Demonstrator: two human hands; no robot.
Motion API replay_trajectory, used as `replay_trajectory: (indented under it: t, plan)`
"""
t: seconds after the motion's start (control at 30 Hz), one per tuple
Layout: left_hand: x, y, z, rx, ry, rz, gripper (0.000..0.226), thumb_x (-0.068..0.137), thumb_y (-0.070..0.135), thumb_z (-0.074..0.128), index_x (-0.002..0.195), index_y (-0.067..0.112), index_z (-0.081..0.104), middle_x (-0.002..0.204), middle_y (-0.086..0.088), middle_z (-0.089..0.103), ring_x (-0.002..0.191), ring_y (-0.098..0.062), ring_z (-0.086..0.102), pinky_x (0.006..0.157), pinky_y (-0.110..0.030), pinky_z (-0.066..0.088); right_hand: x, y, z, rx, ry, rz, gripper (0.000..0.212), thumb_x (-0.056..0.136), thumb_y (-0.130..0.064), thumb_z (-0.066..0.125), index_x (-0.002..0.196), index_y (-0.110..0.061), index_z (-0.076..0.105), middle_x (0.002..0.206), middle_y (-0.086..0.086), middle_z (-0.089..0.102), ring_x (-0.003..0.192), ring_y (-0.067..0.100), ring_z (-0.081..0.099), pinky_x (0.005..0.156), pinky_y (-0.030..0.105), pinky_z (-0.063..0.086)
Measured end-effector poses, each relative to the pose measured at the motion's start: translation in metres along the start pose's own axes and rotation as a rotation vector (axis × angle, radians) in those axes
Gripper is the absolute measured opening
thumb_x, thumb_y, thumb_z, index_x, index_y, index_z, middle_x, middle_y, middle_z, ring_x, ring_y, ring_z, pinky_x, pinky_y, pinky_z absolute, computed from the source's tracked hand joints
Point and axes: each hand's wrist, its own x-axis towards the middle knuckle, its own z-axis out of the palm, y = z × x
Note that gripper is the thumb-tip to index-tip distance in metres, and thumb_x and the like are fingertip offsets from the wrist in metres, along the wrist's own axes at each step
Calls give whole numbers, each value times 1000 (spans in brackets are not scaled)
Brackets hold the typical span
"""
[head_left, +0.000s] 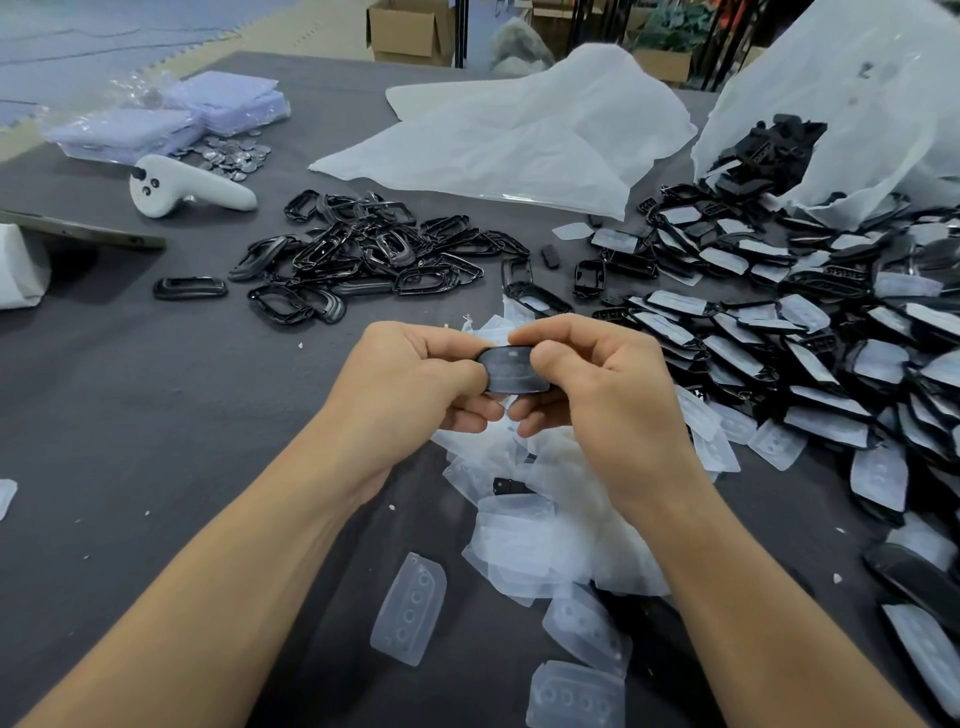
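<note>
While between fingers, black shell (glossy)

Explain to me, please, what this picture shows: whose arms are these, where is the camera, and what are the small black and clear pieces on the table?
There is no machine here: a person works with two bare hands. The single picture comes from a camera worn on the head, looking forward and down. The left hand and the right hand together pinch one black plastic part. On the dark table lie a heap of black frames, a large heap of black parts with translucent pads spilling from a white bag, loose translucent pads near the hands, and a white controller.
</note>
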Motion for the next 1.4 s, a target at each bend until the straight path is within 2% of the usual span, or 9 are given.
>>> replay_trajectory:
  t: [0.13, 0.27, 0.33, 0.47, 0.67, 0.83, 0.97, 1.07, 1.4]
  plan:
    - [-1, 1, -2, -10, -9, -26, 44, 86, -12, 51, 100, 15, 83, 89, -10, 81, 78, -15, 77, 66, -22, 60, 0, 0, 0, -67, 3, 0, 42, 82, 17, 55, 97, -17, 76, 75, 5, 74, 60, 23, 71, 58, 34, 61]
    - [0, 1, -6, 8, -51, -57, 45, 86, -10, 50, 106, 15, 81, 95, -8, 81, 87, -18, 78, 73, -25, 63, 1, 0, -1, -68, 8, 3, 45, 80, 19, 54, 94, -16, 77, 76, 8, 74, 58, 21, 71, 58, 32, 60]
    - [0, 1, -5, 48, -52, -54, 33, 89, -2, 57, 98, 16, 83, 92, -9, 81, 83, -17, 77, 75, -25, 63, 2, 0, -1, -76, 11, 1, 44, 80, 19, 54, 95, -15, 77, 77, 9, 74, 58, 21, 70, 58, 31, 59]
    - [0, 1, -3, 66, -21, -43, 19, 92, 6, 67, 83, 14, 83, 85, -11, 80, 69, -12, 73, 64, -20, 59, 1, 1, -2, -80, -2, -7, 44, 81, 20, 53, 96, -14, 77, 75, 8, 74, 59, 20, 71, 59, 30, 59]
    - [-1, 2, -2, 56, 22, -46, 25, 90, -2, 65, 77, 10, 82, 72, -15, 76, 61, -14, 71, 55, -19, 55, 1, 0, -2, -5, -23, 17, 46, 76, 25, 52, 92, -10, 77, 73, 10, 73, 56, 21, 66, 55, 29, 56]
    - [-1, 3, 0, 66, 74, -19, 30, 87, -5, 65, 70, 13, 82, 66, -14, 75, 56, -14, 70, 54, -19, 54, 0, -2, 1, 41, -26, 26, 46, 78, 26, 48, 93, -7, 77, 80, 23, 72, 54, 22, 64, 54, 28, 55]
    - [-1, 4, 0, 39, 72, 2, 28, 89, -5, 68, 73, 14, 82, 70, -12, 76, 57, -13, 69, 56, -20, 56, 0, -4, 1, 57, -14, 28, 34, 90, 15, 56, 93, -12, 78, 77, 15, 74, 55, 21, 64, 54, 28, 57]
    - [-2, 4, 0, 27, 66, 25, 27, 90, -3, 69, 75, 15, 82, 69, -11, 76, 56, -13, 69, 56, -21, 56, -1, -5, 0, 24, 14, 2, 27, 91, 8, 64, 90, -15, 78, 75, 10, 76, 54, 20, 65, 54, 27, 56]
    - [-3, 3, 0, 10, 57, 32, 31, 90, -2, 72, 69, 19, 83, 70, -12, 76, 56, -14, 68, 55, -20, 56, -1, -5, 0, -52, 29, -40, 27, 88, 7, 66, 86, -18, 76, 72, 9, 75, 54, 22, 67, 53, 30, 56]
